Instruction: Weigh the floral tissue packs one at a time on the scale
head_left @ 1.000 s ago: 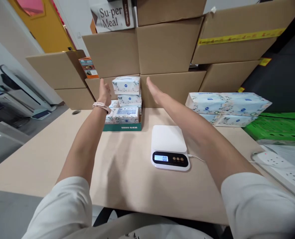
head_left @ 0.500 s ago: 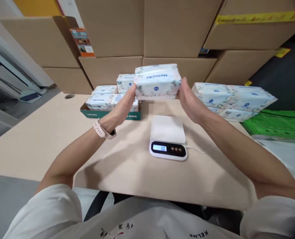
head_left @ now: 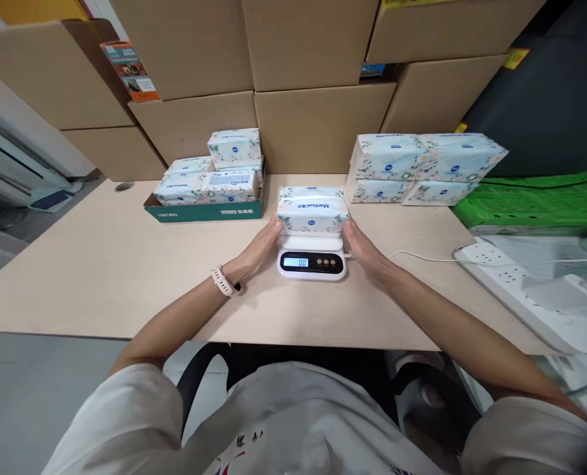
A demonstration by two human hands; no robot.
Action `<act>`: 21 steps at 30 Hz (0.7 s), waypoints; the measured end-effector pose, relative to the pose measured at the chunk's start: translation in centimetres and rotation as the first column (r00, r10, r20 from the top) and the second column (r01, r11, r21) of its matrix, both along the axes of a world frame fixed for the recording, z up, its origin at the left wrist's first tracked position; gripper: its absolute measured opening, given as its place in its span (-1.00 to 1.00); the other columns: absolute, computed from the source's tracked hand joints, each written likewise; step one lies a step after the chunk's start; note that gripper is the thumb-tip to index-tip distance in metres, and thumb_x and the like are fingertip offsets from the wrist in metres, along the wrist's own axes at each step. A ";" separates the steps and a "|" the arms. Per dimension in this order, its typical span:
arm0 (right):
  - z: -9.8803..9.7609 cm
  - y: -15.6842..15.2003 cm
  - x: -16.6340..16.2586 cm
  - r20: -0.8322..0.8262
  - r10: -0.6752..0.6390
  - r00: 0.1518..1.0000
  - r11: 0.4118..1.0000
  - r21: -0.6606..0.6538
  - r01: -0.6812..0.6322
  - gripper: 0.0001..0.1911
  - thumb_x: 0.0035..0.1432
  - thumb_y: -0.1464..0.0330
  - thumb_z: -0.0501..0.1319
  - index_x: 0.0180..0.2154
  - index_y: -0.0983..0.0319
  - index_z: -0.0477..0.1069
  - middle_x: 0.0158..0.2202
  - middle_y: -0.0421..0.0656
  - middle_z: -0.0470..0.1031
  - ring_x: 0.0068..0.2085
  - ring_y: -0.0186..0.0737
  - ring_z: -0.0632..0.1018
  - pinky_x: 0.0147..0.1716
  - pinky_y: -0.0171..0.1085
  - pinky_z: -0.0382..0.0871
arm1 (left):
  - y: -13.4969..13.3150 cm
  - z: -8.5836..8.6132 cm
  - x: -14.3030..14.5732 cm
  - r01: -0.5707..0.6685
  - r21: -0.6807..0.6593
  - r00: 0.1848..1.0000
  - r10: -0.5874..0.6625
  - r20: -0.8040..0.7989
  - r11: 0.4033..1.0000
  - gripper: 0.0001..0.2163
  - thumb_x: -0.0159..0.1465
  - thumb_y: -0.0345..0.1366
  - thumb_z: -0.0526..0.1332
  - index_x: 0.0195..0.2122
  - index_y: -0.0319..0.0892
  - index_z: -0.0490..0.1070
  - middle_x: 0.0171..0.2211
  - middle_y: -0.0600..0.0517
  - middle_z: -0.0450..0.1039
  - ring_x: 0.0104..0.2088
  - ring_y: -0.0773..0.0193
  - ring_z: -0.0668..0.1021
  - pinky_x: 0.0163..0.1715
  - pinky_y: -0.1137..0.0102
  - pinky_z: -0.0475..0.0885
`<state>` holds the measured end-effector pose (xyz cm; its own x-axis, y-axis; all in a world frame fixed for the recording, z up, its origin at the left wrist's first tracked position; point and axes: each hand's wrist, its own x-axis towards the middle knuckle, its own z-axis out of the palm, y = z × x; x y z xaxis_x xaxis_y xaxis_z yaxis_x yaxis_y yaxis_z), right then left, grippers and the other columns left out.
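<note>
A white tissue pack (head_left: pixel 312 209) with a leaf print rests on the white kitchen scale (head_left: pixel 312 258), whose display shows 0.0. My left hand (head_left: pixel 262 245) presses flat against the pack's left end and my right hand (head_left: pixel 361 245) against its right end, so both hands hold it between them. A pink watch sits on my left wrist. Behind and to the left, a green tray (head_left: pixel 203 210) holds several more packs, one stacked on top.
A pile of tissue packs (head_left: pixel 422 168) lies at the back right. Cardboard boxes (head_left: pixel 318 125) wall off the table's far side. A white power strip (head_left: pixel 501 270) and the scale's cable lie at the right, beside a green crate (head_left: pixel 535 208).
I reached out with both hands, lifted the top pack off the stack in the green tray, carried it toward me and set it down on the scale.
</note>
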<state>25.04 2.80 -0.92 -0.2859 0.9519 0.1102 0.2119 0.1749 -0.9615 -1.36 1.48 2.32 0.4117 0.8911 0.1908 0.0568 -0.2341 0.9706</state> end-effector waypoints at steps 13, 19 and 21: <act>1.2 0.3 -0.8 -0.259 -0.363 0.895 0.932 -0.093 0.351 0.00 0.27 -0.36 -0.13 0.52 0.03 0.08 0.61 -0.20 0.02 0.62 -0.10 0.07 0.63 0.04 -0.15 | 0.4 1.7 -0.9 -0.236 -0.379 0.936 0.315 0.160 0.895 -0.22 0.51 0.16 -0.33 0.62 -0.22 -0.32 0.64 0.05 -0.30 0.62 0.30 -0.07 0.57 0.32 -0.06; 1.0 2.1 -1.3 -0.336 -0.459 0.823 0.887 -0.117 0.447 -0.12 0.32 -0.28 -0.13 0.44 0.03 0.23 0.54 -0.14 0.23 0.55 -0.05 0.27 0.59 0.13 -0.02 | 0.6 1.7 -0.3 -0.271 -0.375 0.914 0.359 0.189 0.887 -0.16 0.47 0.18 -0.30 0.62 -0.29 -0.28 0.64 0.02 -0.24 0.62 0.24 -0.06 0.57 0.32 -0.05; 0.7 2.0 -1.2 -0.345 -0.481 0.806 0.872 -0.090 0.481 -0.15 0.33 -0.25 -0.11 0.42 0.05 0.26 0.50 -0.13 0.31 0.52 -0.06 0.32 0.59 0.11 0.00 | 0.3 1.3 -0.4 -0.271 -0.347 0.919 0.349 0.185 0.898 -0.15 0.46 0.19 -0.32 0.62 -0.30 -0.29 0.64 0.02 -0.27 0.62 0.27 -0.08 0.57 0.34 -0.07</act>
